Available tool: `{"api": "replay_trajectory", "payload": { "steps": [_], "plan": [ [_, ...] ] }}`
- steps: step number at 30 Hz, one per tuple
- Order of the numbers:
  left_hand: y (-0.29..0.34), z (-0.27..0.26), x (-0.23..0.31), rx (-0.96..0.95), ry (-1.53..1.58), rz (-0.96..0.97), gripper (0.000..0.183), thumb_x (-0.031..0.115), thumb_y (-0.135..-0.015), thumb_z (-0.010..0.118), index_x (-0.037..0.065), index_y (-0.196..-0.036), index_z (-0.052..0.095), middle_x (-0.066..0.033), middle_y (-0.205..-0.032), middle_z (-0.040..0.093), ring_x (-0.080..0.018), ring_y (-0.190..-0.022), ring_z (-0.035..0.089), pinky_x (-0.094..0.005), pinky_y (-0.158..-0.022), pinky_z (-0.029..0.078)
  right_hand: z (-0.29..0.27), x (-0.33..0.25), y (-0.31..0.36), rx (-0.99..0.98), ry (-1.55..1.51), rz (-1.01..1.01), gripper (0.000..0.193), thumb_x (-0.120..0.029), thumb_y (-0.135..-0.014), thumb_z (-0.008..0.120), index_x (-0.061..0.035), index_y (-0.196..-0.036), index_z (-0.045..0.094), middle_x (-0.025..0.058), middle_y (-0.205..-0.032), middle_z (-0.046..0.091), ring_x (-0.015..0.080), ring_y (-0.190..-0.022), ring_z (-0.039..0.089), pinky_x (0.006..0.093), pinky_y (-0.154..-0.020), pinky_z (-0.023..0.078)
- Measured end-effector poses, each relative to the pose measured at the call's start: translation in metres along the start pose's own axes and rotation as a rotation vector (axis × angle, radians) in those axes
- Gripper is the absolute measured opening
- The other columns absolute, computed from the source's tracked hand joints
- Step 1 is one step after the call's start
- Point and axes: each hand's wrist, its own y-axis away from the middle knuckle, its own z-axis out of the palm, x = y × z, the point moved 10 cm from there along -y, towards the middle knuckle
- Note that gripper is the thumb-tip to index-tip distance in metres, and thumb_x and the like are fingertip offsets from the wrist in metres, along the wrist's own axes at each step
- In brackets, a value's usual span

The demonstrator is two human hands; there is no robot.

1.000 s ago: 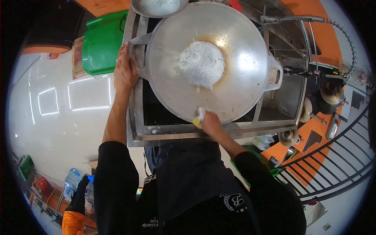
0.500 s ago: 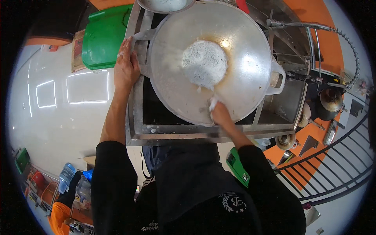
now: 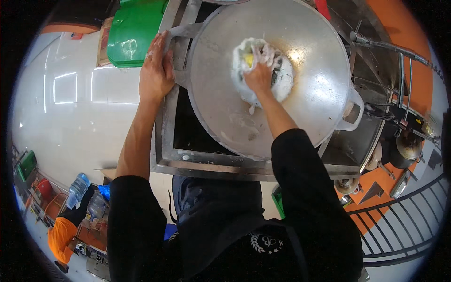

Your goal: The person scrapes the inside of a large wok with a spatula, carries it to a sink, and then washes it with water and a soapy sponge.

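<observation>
Evidently braced for scrubbing: left hand clamped on the near handle of the big metal wok resting in the steel sink frame; right hand closed on a yellow sponge, pressed into white suds mid-bowl.

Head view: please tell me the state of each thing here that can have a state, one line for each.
Large metal wok: resting on the metal frame, soapy foam at its centre.
Left hand: grip closed on the wok's left handle.
Right hand: pressing a yellow sponge into the foam.
Green bin lid: closed.
Right wok handle: free.
</observation>
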Motion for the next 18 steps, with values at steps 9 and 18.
{"api": "replay_trajectory", "payload": {
  "steps": [9, 18],
  "plan": [
    [-0.001, 0.000, 0.001, -0.018, -0.001, 0.005, 0.050, 0.002, -0.089, 0.052, 0.008, -0.138, 0.043, -0.0212, -0.132, 0.051, -0.0352, -0.126, 0.046, -0.0423, -0.101, 0.041, 0.007, -0.021, 0.127, -0.370, -0.206, -0.240, 0.076, -0.030, -0.078, 0.065, -0.0086, -0.143, 0.033, 0.0230, -0.148, 0.027, 0.0421, -0.138, 0.021, 0.0542, -0.113, 0.014],
    [0.002, -0.004, 0.004, -0.022, 0.009, -0.022, 0.048, 0.001, -0.090, 0.049, 0.006, -0.137, 0.043, -0.0211, -0.133, 0.050, -0.0352, -0.127, 0.045, -0.0425, -0.102, 0.040, -0.037, 0.015, 0.235, -0.681, -0.221, -0.410, 0.053, -0.021, -0.082, 0.057, -0.0107, -0.133, 0.047, 0.0188, -0.141, 0.039, 0.0388, -0.134, 0.030, 0.0514, -0.112, 0.023]
  ]
}}
